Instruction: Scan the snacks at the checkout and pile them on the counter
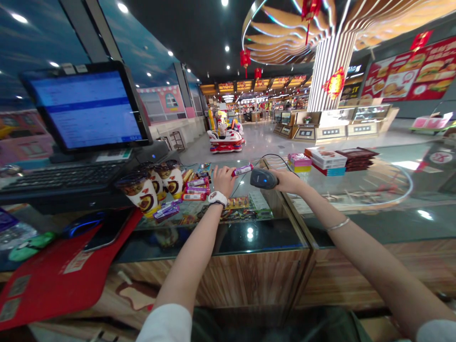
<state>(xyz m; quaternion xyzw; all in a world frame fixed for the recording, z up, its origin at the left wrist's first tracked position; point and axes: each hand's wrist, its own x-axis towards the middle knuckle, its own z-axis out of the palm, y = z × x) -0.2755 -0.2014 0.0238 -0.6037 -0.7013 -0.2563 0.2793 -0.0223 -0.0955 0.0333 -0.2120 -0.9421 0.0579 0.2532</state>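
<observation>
My left hand (223, 179), with a white watch on the wrist, is closed on a small purple snack bar (242, 169) and holds it up over the glass counter (270, 237). My right hand (287, 181) grips a dark handheld barcode scanner (263, 178), whose head points left at the bar. A black cable runs from the scanner across the glass. Left of my hand lie several more purple and pink snack bars (195, 188) and several paper drink cups (158, 185) with dark lids.
A touchscreen till monitor (87, 107) and black keyboard (60, 178) stand at the left, with a red mat (53, 280), a phone and a blue mouse (83, 224) in front. Stacked boxes (327, 160) sit on the right glass counter. A mall hall with a kiddie ride lies beyond.
</observation>
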